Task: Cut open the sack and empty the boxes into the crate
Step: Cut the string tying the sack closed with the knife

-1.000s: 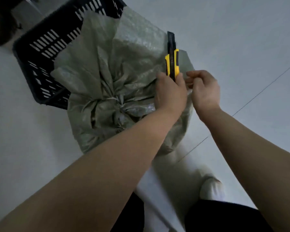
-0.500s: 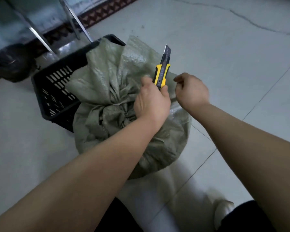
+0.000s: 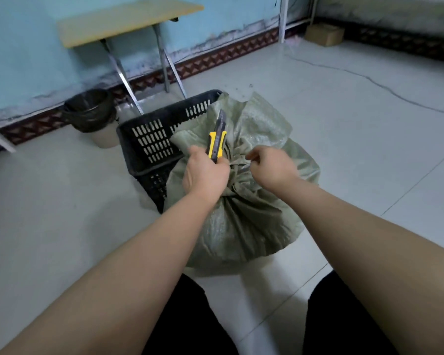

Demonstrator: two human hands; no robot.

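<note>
A grey-green woven sack (image 3: 244, 226) stands on the floor in front of me, its neck tied and bunched at the top. My left hand (image 3: 205, 172) grips a yellow and black utility knife (image 3: 217, 142), blade extended and pointing up and away, just left of the tied neck. My right hand (image 3: 269, 167) pinches the sack's tie or fabric at the neck. A black slotted plastic crate (image 3: 151, 139) stands behind and left of the sack, touching it. The boxes are hidden inside the sack.
A bin lined with a black bag (image 3: 92, 116) stands by the blue wall. A folding table (image 3: 123, 21) stands behind the crate. A cardboard box (image 3: 323, 34) sits at the far right by metal legs. My knees show at the bottom.
My view has lifted, showing the room. Both hands shifted from the sack's right side to its tied neck, and the knife now tilts over the knot.
</note>
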